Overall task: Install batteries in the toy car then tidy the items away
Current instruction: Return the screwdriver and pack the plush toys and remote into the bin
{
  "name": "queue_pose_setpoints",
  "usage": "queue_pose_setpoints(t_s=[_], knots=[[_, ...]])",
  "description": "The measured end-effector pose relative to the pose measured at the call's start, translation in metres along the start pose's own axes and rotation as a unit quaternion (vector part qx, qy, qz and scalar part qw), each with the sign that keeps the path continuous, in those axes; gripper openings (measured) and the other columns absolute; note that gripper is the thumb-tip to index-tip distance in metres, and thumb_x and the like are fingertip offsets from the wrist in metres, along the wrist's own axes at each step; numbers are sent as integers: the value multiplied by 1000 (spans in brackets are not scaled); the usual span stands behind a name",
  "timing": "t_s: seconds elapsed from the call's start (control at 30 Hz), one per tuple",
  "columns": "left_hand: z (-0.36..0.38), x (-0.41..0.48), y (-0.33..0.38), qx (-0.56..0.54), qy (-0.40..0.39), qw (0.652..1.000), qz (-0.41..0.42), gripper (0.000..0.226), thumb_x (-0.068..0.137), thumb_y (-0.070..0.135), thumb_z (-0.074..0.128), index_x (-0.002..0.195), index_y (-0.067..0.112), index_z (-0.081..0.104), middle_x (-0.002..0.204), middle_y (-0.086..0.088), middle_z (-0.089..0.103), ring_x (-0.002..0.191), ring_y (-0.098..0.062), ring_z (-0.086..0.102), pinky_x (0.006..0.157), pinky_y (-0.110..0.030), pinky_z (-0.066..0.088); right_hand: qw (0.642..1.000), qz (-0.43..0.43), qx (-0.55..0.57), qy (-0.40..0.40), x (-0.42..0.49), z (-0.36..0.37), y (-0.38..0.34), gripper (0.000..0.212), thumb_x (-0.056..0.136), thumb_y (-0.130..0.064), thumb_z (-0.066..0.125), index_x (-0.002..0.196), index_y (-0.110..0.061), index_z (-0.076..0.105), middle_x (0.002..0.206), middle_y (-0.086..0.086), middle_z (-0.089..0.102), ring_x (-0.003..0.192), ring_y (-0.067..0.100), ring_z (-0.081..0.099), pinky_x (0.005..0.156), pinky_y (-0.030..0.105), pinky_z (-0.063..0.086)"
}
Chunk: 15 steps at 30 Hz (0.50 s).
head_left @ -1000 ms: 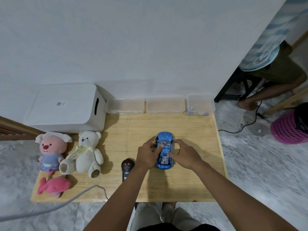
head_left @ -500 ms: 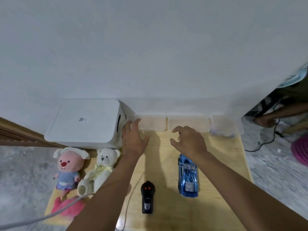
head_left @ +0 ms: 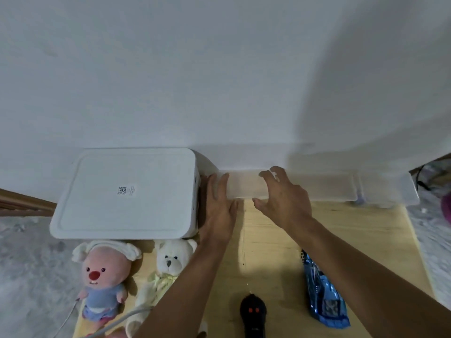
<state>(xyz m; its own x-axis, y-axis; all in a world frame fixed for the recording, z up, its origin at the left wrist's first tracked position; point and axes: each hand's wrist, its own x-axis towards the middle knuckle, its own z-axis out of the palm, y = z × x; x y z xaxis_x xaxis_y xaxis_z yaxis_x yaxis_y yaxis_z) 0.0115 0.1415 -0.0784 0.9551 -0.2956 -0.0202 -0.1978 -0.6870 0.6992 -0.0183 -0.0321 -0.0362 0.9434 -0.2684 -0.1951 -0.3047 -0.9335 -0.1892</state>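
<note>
My left hand (head_left: 219, 211) and right hand (head_left: 285, 198) were spread at the clear box (head_left: 246, 185), gripping nothing; a sloppy pull could drag the neighbouring box (head_left: 324, 189).

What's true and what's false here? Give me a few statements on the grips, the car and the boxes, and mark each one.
1. The left grip and right grip reach to the clear box by the wall. True.
2. The car and remote lie on the table. True.
3. The right grip holds the car. False: it holds nothing, and the car lies beside that forearm.
4. The bin has its lid off. False: the lid is on.
5. The teddy sits right of the car. False: it sits left of it, in front of the bin.
</note>
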Motion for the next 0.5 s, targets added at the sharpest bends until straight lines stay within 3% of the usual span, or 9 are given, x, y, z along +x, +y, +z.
queue_pose_setpoints(t_s=[0.1, 0.2, 0.3, 0.37, 0.5], knots=[[-1, -3, 4, -1, -9, 1000, 0, 65, 102, 29, 60, 159, 23, 30, 168, -8, 16, 158, -20, 7, 128, -40, 19, 999, 6, 32, 7, 0, 0, 1, 59, 85, -56, 69, 133, -31, 46, 151, -9, 34, 80, 28, 69, 76, 35, 53], [-1, -5, 7, 47, 8, 999, 27, 59, 103, 44, 49, 156, 20, 37, 165, -11, 22, 154, -14, 6, 122, -28, 11, 999, 10, 38, 7, 0, -1, 2, 56, 83, -56, 71, 126, -31, 47, 147, -12, 36, 72, 27, 67, 75, 35, 54], [2, -4, 4, 55, 16, 998, 27, 53, 104, 38, 47, 153, 20, 38, 161, -12, 28, 154, -21, 15, 126, -38, 24, 999, 12, 42, 1, 1, -3, 1, 53, 83, -55, 70, 125, -32, 46, 146, -15, 36, 72, 25, 66, 76, 35, 53], [4, -3, 6, 48, 21, 998, 19, 52, 102, 28, 54, 151, 21, 39, 157, -12, 29, 148, -21, 24, 121, -43, 35, 998, 16, 54, 2, 2, -4, 0, 51, 83, -53, 70, 123, -32, 47, 144, -15, 37, 71, 24, 65, 76, 34, 53], [5, -3, 15, 54, 43, 997, 23, 56, 101, 24, 62, 152, 23, 37, 157, -16, 30, 148, -27, 25, 118, -46, 37, 991, 25, 127, 36, -1, -11, 1, 45, 80, -51, 74, 113, -30, 51, 131, -14, 51, 79, 19, 67, 75, 31, 49]])
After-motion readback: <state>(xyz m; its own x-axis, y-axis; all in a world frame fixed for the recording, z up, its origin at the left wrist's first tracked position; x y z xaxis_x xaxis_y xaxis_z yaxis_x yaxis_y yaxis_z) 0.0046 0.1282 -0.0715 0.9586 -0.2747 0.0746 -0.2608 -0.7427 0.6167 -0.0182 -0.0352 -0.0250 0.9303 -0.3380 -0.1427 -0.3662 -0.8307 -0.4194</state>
